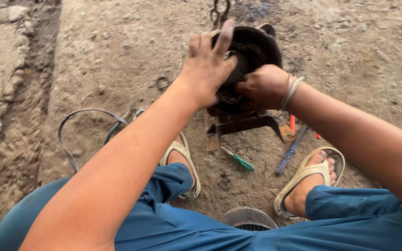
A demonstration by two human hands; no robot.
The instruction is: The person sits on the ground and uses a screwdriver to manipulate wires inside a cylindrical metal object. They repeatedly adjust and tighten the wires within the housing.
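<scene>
A dark, greasy round machine housing [261, 46] stands on a rusty metal bracket [247, 123] on the dirt floor. Inside it sits a toothed round part [240, 69]. My left hand [205, 69] lies over the housing's left rim, fingers stretched up along its edge and touching the toothed part. My right hand [264, 86] is closed on the lower front of that part, with bands around its wrist. A chain [219, 11] hangs or lies just beyond the housing.
A green-handled screwdriver [238, 160], a bluish threaded rod [291, 151] and a red-handled tool [292, 123] lie between my sandalled feet. A grey cable [77, 114] loops at the left. A small ring [163, 83] lies on the dirt. A round dark part [247, 218] sits near my knees.
</scene>
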